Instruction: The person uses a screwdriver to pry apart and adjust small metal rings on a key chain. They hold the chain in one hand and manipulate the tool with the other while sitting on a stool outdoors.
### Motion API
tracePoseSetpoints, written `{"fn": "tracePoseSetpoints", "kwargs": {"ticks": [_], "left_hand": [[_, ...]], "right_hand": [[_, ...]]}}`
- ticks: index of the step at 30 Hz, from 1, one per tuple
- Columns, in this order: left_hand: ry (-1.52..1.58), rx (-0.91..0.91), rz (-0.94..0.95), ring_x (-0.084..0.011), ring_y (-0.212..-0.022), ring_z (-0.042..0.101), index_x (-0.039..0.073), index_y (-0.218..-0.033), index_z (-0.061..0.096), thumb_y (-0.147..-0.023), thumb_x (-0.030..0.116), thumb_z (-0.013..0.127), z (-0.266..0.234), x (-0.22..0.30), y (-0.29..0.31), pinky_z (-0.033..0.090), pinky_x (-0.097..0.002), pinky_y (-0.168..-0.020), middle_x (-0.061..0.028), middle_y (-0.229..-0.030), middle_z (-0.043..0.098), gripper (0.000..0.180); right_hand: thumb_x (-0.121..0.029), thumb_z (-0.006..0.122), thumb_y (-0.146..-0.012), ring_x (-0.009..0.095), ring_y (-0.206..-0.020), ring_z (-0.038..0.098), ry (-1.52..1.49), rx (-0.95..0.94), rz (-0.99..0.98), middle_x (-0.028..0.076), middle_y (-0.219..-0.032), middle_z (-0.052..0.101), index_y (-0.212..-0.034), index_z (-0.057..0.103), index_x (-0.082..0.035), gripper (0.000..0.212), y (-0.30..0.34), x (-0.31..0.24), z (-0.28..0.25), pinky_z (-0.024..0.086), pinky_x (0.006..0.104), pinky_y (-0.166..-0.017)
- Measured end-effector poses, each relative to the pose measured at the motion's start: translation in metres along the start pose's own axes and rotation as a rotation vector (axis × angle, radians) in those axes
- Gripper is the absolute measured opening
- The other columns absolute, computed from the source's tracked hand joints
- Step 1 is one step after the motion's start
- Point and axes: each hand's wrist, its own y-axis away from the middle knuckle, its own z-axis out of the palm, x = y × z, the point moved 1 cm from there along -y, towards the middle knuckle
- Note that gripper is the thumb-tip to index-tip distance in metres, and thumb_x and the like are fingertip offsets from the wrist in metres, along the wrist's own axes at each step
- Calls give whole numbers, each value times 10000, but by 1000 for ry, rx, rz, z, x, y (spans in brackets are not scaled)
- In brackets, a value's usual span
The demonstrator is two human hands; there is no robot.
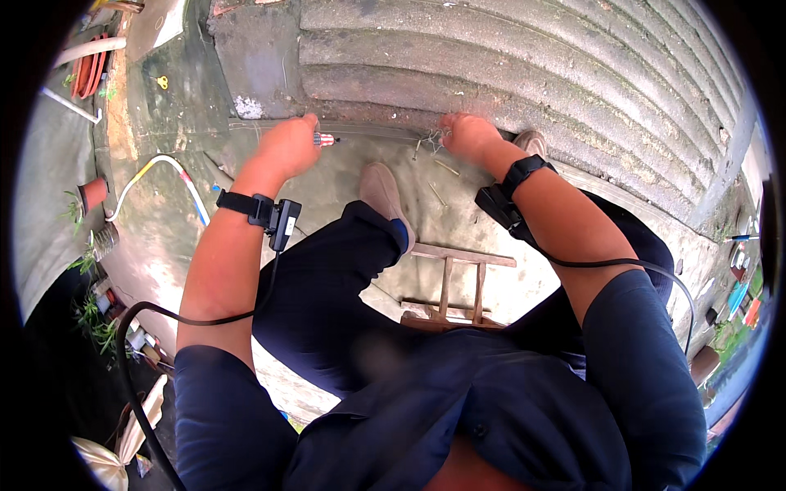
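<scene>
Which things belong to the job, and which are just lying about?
Probably in use:
red-and-white item in the left hand
thin, wiry strands at the right hand

Probably just lying about:
small yellow object
curved, multicoloured tube
reddish flowerpot

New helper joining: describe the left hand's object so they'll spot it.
A grey ridged surface spans the upper right. Just below its lower-left corner, the left hand grips a red-and-white object, short unlike the long curved pipe farther left.

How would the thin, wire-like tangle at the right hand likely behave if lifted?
The tangle is probably light, since its strands look very thin. It likely flexes but keeps some kinks, given its crooked loops. It may snag on itself, as strands seem to cross.
</scene>
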Motion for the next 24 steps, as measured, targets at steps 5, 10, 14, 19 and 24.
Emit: {"fn": "tracePoseSetpoints", "kwargs": {"ticks": [5,10,14,19,24], "left_hand": [[-50,-197,17,-377,-975,632,48,-1062,592,-805,155,630,44,-30,-13,507,-467,-833,-182,-1016,668,281],[-158,-378,99,-368,-985,632,48,-1072,601,-814,136,624,77,-39,-22,511,-459,-837,-176,-1020,662,273],[-217,-461,160,-347,-1019,628,48,-1081,611,-826,106,608,92,-25,-16,512,-452,-853,-167,-1061,646,261],[-184,-283,288,-319,-1083,595,49,-1043,630,-817,107,613,100,-5,-17,488,-428,-909,-151,-1077,626,234],[-120,58,460,-302,-1080,586,55,-1009,643,-820,120,603,103,27,-32,469,-408,-937,-139,-1042,625,204]], "right_hand": [[-220,576,-906,298,-1283,484,39,-55,34,129,-1356,532,-1339,513,-125,447,-27,-2,51,418,427,-1027],[-176,538,-895,288,-1247,506,124,1,100,122,-1294,558,-1291,554,-126,399,-45,1,69,420,428,-1012],[-175,493,-897,299,-1245,501,185,-94,101,116,-1279,562,-1234,624,-161,361,-48,-6,70,423,424,-1010],[-186,503,-891,313,-1214,531,105,5,40,125,-1245,598,-1232,641,-187,368,-51,9,82,449,423,-987],[-267,626,-837,332,-1118,600,-61,-109,80,151,-1164,654,-1231,630,-162,408,-52,4,69,488,431,-938]]}}
